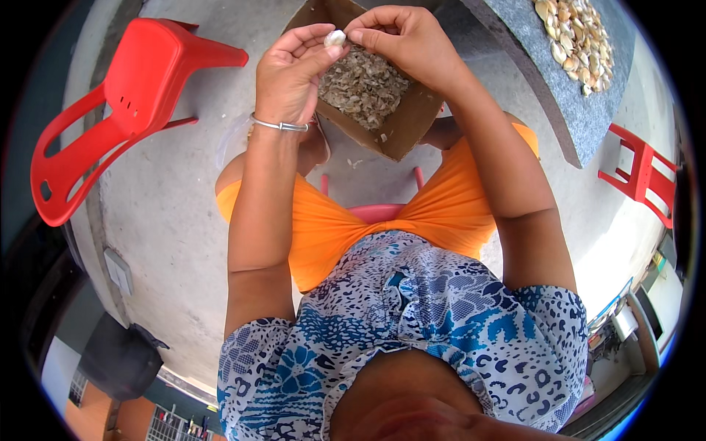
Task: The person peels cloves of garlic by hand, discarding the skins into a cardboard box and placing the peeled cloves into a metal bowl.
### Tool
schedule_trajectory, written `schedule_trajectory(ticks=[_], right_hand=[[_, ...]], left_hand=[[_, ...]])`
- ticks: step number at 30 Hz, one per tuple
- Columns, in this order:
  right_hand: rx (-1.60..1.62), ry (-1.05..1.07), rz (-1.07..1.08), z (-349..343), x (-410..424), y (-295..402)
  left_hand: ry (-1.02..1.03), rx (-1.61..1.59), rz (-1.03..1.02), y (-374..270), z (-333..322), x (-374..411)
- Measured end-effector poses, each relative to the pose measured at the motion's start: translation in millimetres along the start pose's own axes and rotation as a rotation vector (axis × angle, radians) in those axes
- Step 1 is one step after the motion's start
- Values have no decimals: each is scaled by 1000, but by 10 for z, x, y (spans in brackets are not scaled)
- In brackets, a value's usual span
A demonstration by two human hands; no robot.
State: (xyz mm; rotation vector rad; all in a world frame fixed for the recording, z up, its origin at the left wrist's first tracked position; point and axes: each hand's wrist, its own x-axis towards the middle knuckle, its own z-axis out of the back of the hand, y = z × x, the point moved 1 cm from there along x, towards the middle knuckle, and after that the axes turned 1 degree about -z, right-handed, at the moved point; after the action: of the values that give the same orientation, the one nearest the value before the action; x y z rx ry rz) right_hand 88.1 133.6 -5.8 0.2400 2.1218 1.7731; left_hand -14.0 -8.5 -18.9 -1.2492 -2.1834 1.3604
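Between the thumb and fingers of my left hand (295, 69) is a small whitish garlic clove (335, 38). The thumb and forefinger of my right hand (411, 44) are drawn together right beside the clove's right end. Whether they pinch a bit of its skin is too small to tell. Both hands are raised over an open cardboard box (411, 124) that stands on the floor between my knees. Inside the box lies a thick layer of dry, papery garlic skins (364, 88). My hands and forearms hide part of its far side.
At the right, a grey stone-like slab (557, 91) bears a heap of garlic cloves (579, 44). A red plastic chair (146, 77) stands at the left, and a red stool (640, 171) at the far right. Below me shows a pink seat (378, 212). A black bag-like object (118, 358) is at lower left.
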Motion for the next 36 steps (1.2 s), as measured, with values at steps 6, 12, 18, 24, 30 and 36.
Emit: schedule_trajectory(ticks=[6,12,18,24,30,36], right_hand=[[-24,-32,-54,9,20,-3],[-38,-48,-66,-1,30,-36],[-113,-62,-43,-13,67,-105],[-77,-42,-93,7,72,-137],[-13,-13,-84,-2,9,-10],[54,3,-45,-13,68,-125]], left_hand=[[-80,64,-77,33,-88,-27],[-89,83,-130,85,-112,-30],[-78,-40,-55,103,-113,-22],[-60,-192,41,100,-46,-7],[-60,-140,-17,101,-45,-6],[-127,38,-168,108,-111,-17]])
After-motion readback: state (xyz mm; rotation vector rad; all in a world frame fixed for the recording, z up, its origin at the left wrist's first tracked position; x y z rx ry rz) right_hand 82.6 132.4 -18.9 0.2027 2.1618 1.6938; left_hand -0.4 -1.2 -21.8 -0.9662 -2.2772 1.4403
